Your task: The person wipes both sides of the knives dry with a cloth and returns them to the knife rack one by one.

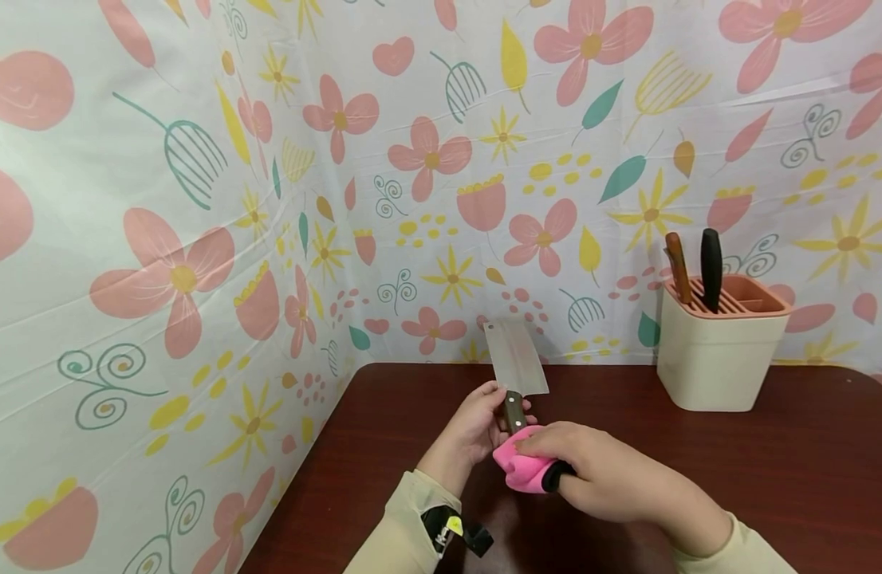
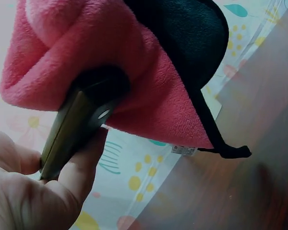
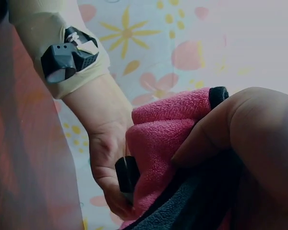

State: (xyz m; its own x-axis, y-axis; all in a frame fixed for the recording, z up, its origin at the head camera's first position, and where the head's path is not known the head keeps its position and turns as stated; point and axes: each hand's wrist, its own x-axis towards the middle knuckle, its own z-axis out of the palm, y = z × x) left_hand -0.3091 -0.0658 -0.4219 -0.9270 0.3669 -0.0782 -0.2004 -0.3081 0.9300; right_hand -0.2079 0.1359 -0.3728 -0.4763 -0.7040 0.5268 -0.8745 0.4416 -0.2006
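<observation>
A cleaver (image 1: 516,359) points away from me, its broad blade toward the patterned wall. My left hand (image 1: 477,426) grips its dark wooden handle (image 2: 67,129) close to the blade, thumb on one side and fingers on the other. In my right hand (image 1: 606,470) is a bunched pink cloth (image 1: 520,462) with a black edging and a dark reverse side. The cloth lies against the butt end of the handle and covers part of it. In the right wrist view the right thumb pinches the folded cloth (image 3: 158,148); the other right fingers are mostly hidden.
At the back right of the dark red table (image 1: 807,478) stands a cream knife block (image 1: 721,359) with a pink slotted top. A brown-handled tool (image 1: 678,267) and a black-handled knife (image 1: 710,271) stick up from it. A flower-patterned sheet (image 1: 269,239) covers the walls behind and left.
</observation>
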